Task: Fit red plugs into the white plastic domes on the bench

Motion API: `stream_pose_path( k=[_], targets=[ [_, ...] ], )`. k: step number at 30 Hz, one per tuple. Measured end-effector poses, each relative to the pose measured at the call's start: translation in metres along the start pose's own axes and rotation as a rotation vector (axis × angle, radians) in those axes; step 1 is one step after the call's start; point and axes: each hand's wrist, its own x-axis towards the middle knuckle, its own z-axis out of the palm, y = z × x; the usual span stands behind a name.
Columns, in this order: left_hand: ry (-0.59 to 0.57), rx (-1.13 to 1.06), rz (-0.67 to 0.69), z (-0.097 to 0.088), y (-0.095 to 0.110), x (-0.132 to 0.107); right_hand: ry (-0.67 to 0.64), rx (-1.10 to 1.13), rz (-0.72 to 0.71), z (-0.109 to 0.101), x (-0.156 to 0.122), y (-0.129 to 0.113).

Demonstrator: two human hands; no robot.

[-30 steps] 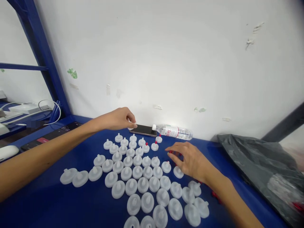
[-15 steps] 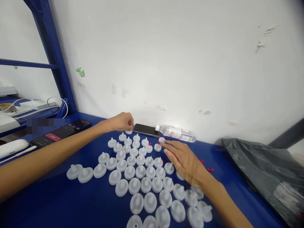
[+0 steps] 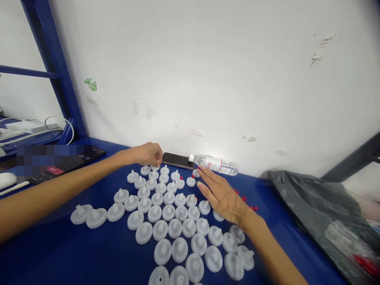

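White discs [image 3: 169,212] lie on the blue table [image 3: 92,253] between the hands and closer in. The left hand [image 3: 151,154] curls at a back disc [image 3: 154,168]; whether it pinches it, I cannot tell. The right hand [image 3: 224,196], fingers outstretched, is near a red-tipped disc [image 3: 190,182].
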Motion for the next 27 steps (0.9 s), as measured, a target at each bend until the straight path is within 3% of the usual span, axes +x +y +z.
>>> stream_pose_path(
  k=[11, 17, 20, 23, 27],
  targets=[
    [-0.043, 0.016, 0.004, 0.004, 0.005, 0.000, -0.046, -0.015, 0.039, 0.001, 0.007, -0.003],
    [-0.073, 0.040, -0.014, -0.003, 0.013, -0.007, 0.081, 0.000, 0.024, -0.010, 0.010, -0.004],
    [-0.021, 0.058, -0.007, -0.007, 0.018, -0.010, 0.135, -0.050, 0.025, -0.010, 0.012, -0.003],
    [0.093, 0.053, -0.005, -0.008, 0.026, -0.013, 0.105, -0.068, 0.029, -0.004, 0.012, 0.002],
    [0.219, 0.011, 0.049, -0.007, 0.048, -0.021, 0.109, 0.028, 0.080, -0.004, 0.013, 0.002]
  ],
)
